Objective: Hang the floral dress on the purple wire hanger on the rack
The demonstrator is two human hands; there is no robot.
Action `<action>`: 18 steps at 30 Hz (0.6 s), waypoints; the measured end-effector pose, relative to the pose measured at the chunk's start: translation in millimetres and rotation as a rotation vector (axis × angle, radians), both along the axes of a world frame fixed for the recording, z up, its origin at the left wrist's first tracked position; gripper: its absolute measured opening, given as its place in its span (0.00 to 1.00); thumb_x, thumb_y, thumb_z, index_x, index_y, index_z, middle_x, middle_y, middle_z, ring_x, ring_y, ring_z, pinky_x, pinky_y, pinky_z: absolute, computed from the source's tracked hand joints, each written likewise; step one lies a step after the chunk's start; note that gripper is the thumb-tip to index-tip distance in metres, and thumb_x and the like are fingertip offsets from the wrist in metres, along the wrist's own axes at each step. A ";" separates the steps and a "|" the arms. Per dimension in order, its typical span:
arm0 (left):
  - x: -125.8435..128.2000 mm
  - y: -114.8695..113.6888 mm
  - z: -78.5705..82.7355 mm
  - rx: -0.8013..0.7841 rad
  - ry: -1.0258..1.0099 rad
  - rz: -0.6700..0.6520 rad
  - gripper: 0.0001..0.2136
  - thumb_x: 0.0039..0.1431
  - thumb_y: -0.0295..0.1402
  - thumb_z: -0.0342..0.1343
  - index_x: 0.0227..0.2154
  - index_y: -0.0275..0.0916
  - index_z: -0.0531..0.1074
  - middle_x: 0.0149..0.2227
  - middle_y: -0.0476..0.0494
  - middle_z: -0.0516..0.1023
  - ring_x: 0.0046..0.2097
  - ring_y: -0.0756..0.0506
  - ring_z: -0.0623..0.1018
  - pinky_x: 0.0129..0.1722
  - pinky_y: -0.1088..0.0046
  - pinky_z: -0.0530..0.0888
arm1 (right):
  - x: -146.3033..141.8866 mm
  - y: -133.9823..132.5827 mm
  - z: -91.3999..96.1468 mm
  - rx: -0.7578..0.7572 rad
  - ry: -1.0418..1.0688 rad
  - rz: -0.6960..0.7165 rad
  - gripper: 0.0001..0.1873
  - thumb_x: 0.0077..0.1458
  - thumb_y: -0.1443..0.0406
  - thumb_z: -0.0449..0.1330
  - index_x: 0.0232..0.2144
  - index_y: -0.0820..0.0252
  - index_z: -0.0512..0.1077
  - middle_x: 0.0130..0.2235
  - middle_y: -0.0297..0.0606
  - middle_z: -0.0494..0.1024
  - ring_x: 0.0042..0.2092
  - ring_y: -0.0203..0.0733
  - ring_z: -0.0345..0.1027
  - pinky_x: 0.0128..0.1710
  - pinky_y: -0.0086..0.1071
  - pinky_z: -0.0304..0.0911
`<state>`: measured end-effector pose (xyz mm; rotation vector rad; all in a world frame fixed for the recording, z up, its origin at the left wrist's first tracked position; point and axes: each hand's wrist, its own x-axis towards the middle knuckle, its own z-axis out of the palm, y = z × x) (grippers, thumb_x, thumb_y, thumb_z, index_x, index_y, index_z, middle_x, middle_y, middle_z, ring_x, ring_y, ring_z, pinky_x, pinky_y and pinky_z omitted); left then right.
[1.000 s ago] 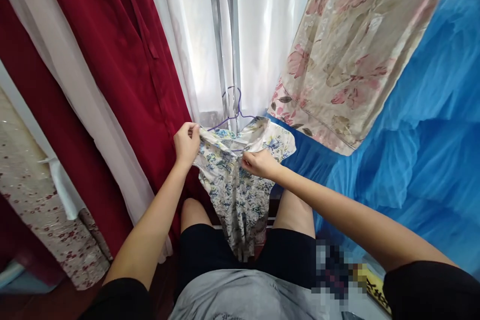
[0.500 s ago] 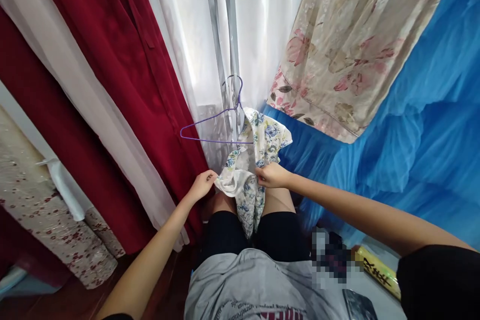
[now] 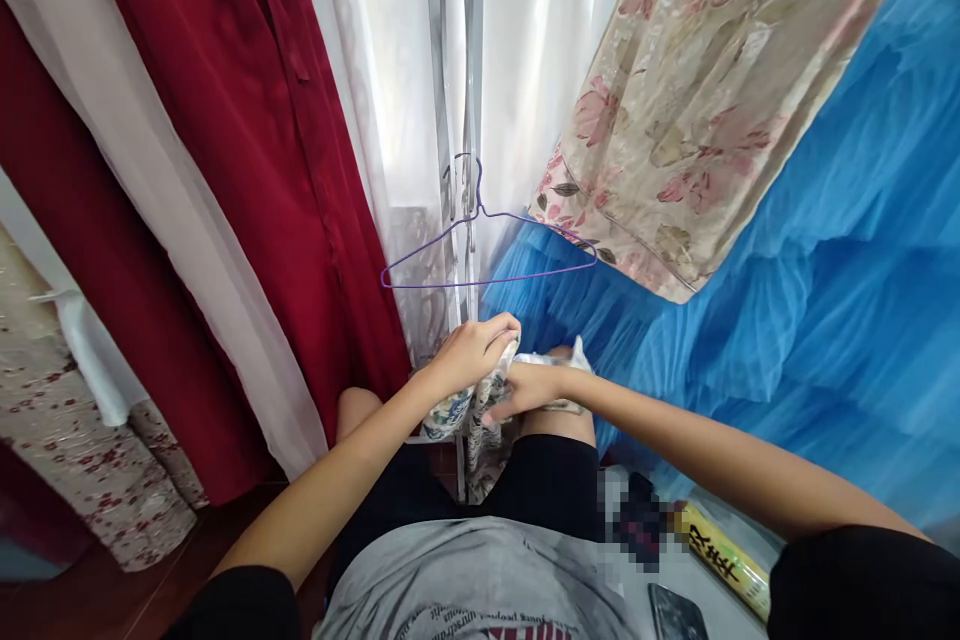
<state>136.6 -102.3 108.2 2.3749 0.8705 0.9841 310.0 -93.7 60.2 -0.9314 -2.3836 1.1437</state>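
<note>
A white garment with blue flowers (image 3: 448,412) hangs bunched between my thighs, its lower part dangling toward the floor. My left hand (image 3: 476,352) is closed on its upper edge, knuckles up. Against the same cloth, just to the right and lower, my right hand (image 3: 529,388) has its fingers curled in the folds; part of the fabric lies over my right thigh behind that wrist. Above both hands, a thin purple clothes hanger (image 3: 491,281) hangs bare by its hook on the metal stand (image 3: 442,40).
Red curtains (image 3: 225,120) and pale drapes fill the left side. A pink-flowered cloth (image 3: 675,110) and blue tulle (image 3: 765,320) hang at right. Beside my right leg, a dark phone (image 3: 675,612) and a yellow packet (image 3: 724,560) lie on a grey surface.
The floral garment has come off the hanger's right side and down onto my lap. My left hand has moved right, close to my right hand, which has lowered.
</note>
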 end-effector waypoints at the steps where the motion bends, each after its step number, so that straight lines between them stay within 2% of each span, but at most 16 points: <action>1: -0.6 -0.5 0.7 -0.004 -0.004 0.010 0.11 0.71 0.39 0.47 0.40 0.42 0.73 0.32 0.50 0.74 0.33 0.48 0.72 0.38 0.72 0.67 | -6.5 -6.3 4.2 -0.091 0.153 0.007 0.19 0.43 0.56 0.73 0.36 0.58 0.78 0.36 0.36 0.81 0.43 0.48 0.75 0.48 0.39 0.70; 3: -6.0 0.9 -2.9 -0.109 -0.105 0.020 0.12 0.69 0.42 0.49 0.40 0.41 0.72 0.30 0.50 0.73 0.32 0.48 0.72 0.35 0.72 0.67 | -16.5 -19.0 12.6 -0.294 0.365 -0.033 0.14 0.50 0.58 0.67 0.37 0.59 0.77 0.37 0.37 0.81 0.43 0.46 0.74 0.49 0.39 0.69; 6: -20.4 -3.5 -21.3 -0.436 -0.356 -0.011 0.17 0.68 0.49 0.49 0.43 0.40 0.70 0.30 0.49 0.73 0.31 0.48 0.72 0.31 0.74 0.68 | -19.8 -34.8 25.2 -0.569 0.574 -0.196 0.10 0.48 0.62 0.65 0.33 0.62 0.77 0.31 0.37 0.80 0.34 0.42 0.73 0.41 0.35 0.68; 8: -30.1 -16.1 -40.4 -0.642 -0.415 -0.075 0.22 0.67 0.53 0.49 0.50 0.40 0.70 0.38 0.44 0.77 0.37 0.46 0.77 0.35 0.72 0.72 | -15.7 -40.3 32.9 -0.654 0.665 -0.259 0.10 0.46 0.62 0.65 0.30 0.63 0.76 0.28 0.36 0.79 0.31 0.40 0.72 0.37 0.33 0.67; 10: -37.6 -32.6 -60.6 -0.728 -0.338 -0.157 0.27 0.64 0.54 0.54 0.57 0.40 0.68 0.48 0.38 0.78 0.47 0.42 0.78 0.44 0.68 0.75 | -9.9 -40.6 39.7 -0.664 0.717 -0.274 0.10 0.44 0.63 0.67 0.29 0.63 0.77 0.27 0.36 0.79 0.30 0.40 0.72 0.35 0.33 0.68; 11: -40.7 -40.0 -69.4 -0.711 -0.273 -0.183 0.29 0.62 0.52 0.58 0.59 0.40 0.68 0.52 0.37 0.78 0.51 0.40 0.78 0.49 0.65 0.75 | -7.1 -39.0 43.0 -0.659 0.711 -0.261 0.10 0.43 0.63 0.67 0.29 0.64 0.77 0.27 0.36 0.79 0.29 0.40 0.72 0.35 0.33 0.68; 14: -50.6 -50.8 -83.8 -0.596 -0.087 -0.196 0.26 0.56 0.46 0.66 0.54 0.37 0.74 0.54 0.37 0.79 0.55 0.38 0.76 0.59 0.61 0.70 | 0.8 -30.8 54.6 -0.592 0.548 -0.157 0.11 0.39 0.67 0.68 0.29 0.65 0.78 0.27 0.36 0.80 0.29 0.41 0.73 0.35 0.34 0.70; 16: -61.0 -48.2 -81.1 -0.623 -0.002 -0.218 0.22 0.57 0.46 0.65 0.49 0.36 0.77 0.50 0.39 0.81 0.52 0.39 0.78 0.57 0.62 0.71 | 5.9 -25.9 65.5 -0.470 0.387 -0.087 0.11 0.38 0.69 0.69 0.30 0.66 0.79 0.28 0.36 0.80 0.30 0.41 0.73 0.36 0.34 0.70; 18: -75.0 -41.0 -69.9 -0.663 0.104 -0.226 0.21 0.58 0.50 0.63 0.42 0.35 0.79 0.41 0.43 0.83 0.44 0.41 0.79 0.47 0.66 0.75 | 11.4 -23.4 78.5 -0.320 0.256 -0.039 0.12 0.40 0.68 0.69 0.32 0.66 0.79 0.30 0.35 0.81 0.32 0.41 0.73 0.37 0.33 0.69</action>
